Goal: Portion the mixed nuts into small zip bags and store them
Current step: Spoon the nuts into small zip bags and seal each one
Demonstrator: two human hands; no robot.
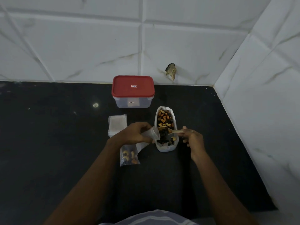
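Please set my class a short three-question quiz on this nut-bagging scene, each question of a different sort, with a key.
1. True or false: the filled zip bag lies nearer the person than the stack of empty bags.
2. The right hand holds: A) a spoon; B) a knife; C) a lid.
3. Which hand grips the small zip bag beside the big bag of mixed nuts?
Key: 1 true; 2 A; 3 the left hand.

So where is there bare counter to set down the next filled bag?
The counter lies bare left of the empty bags and filled bag, and right of the nut pack toward the wall. Crowded: around the lidded box, left hand and right hand.
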